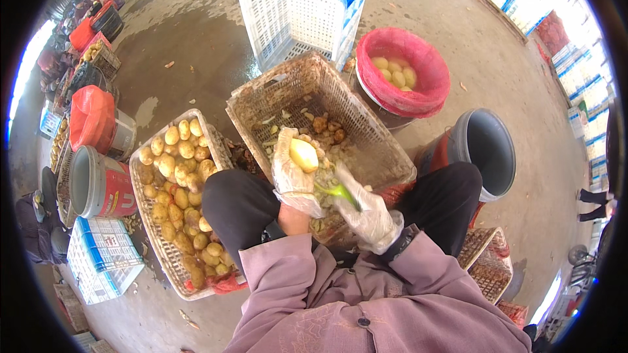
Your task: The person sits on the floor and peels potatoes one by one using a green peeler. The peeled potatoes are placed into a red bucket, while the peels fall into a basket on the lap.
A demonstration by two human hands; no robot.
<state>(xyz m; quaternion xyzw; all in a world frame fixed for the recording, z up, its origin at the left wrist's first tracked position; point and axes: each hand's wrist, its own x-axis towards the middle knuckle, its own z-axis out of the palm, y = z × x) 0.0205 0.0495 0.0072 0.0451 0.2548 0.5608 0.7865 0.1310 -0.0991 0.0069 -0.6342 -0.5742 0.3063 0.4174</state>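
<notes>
My left hand (289,169), in a clear plastic glove over a pale one, grips a potato (303,155) whose visible side is peeled and yellow. Just right of it, my gloved right hand (365,213) is closed around a green-handled peeler (341,191); its blade is blurred and hard to make out. Both hands are over a dirty plastic crate (387,149) between my knees. Peelings and a few brown lumps (324,125) lie on that crate's floor. By my left knee stands a crate (140,196) full of unpeeled potatoes (181,171).
Beyond the dirty crate, a white-and-blue crate (265,19) lies on its side. A bucket lined with pink mesh (429,78) holds peeled potatoes in water (395,72). Grey buckets stand right (508,157) and left (81,184). People (49,66) sit at the far left.
</notes>
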